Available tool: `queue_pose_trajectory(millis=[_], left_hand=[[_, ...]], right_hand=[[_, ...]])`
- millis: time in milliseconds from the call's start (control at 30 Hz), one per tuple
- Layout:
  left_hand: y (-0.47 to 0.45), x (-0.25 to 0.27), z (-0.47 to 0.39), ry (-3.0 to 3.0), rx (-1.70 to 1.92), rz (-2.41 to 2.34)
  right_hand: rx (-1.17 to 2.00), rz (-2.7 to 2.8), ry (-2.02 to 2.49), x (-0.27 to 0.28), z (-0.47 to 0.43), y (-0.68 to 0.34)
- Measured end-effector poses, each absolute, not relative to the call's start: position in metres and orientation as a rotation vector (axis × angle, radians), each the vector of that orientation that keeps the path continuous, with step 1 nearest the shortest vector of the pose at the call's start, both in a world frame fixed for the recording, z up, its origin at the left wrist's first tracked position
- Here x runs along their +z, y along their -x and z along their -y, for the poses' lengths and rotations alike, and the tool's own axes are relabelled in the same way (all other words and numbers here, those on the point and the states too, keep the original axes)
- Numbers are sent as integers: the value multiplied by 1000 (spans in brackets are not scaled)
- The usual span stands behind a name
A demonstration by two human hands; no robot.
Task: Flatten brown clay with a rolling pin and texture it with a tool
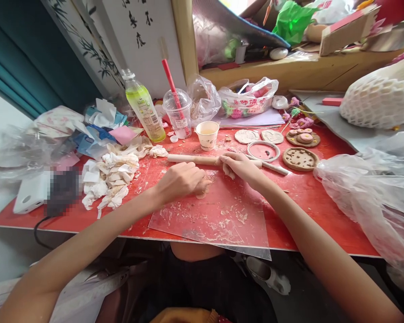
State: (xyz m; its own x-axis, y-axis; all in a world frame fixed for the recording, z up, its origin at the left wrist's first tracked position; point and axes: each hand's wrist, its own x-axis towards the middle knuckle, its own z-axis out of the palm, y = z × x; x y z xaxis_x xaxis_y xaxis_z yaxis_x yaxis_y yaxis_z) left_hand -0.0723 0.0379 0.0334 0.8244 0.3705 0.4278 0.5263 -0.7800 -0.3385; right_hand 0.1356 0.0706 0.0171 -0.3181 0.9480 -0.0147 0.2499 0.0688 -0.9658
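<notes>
Clay [202, 194] on a clear sheet [205, 220], near middle of the red table [326, 215] — left hand [183, 180] curled over it, hold unclear, right hand [237, 166] bent at a pale rod [188, 159], hold also unclear — paper cup [208, 138] beyond, green-drink bottle [144, 110] far left.

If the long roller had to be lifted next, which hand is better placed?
Probably the right hand: its fingers lie at the roller, though whether they grip it is unclear. The left hand is on the near side, down at a clay lump on the clear sheet.
</notes>
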Motion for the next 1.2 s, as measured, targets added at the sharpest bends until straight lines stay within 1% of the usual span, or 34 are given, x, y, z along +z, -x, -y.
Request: queue_pose_trajectory(millis=[133, 300, 433, 500, 600, 767, 833, 1067, 1200], left_hand=[[78, 34, -33, 2674, -588, 947], [86, 36, -30, 2914, -563, 892], [95, 49, -29, 3115, -534, 1107], [97, 57, -29, 3119, -541, 1202], [93, 64, -31, 2946, -559, 1269], [75, 55, -30, 2624, -225, 1228], [69, 50, -31, 2558, -167, 1181], [67, 37, -45, 2510, -276, 800], [70, 28, -47, 2513, -380, 758]], right_hand=[[1286, 1667, 1232, 19, -70, -135], [1280, 1685, 1236, 20, -69, -136], [1281, 1704, 1225, 20, -69, -136], [1279, 1708, 1230, 20, -69, -135], [1275, 1709, 1237, 19, -70, -135], [1276, 1712, 1227, 17, -71, -136], [1277, 1715, 1235, 18, -71, -136], [1261, 1729, 1249, 18, -70, -136], [1243, 1745, 1248, 17, -71, -137]])
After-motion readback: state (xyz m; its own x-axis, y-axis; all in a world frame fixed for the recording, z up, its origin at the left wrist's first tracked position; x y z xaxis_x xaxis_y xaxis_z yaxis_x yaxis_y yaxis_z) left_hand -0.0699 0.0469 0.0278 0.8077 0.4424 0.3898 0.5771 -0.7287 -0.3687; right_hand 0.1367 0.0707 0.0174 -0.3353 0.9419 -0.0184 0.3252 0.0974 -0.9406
